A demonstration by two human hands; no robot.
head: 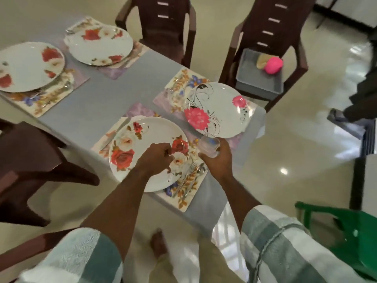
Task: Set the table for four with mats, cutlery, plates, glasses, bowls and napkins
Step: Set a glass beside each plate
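Your right hand grips a clear glass; your left hand hovers curled over the round floral plate near the grey table edge.

The left hand hovers over the nearest plate, which lies on a mat. Cutlery lies on that mat between the two hands. The right hand holds a glass; just beyond it sits a second plate. Two more plates lie well beyond the left hand, to its left.
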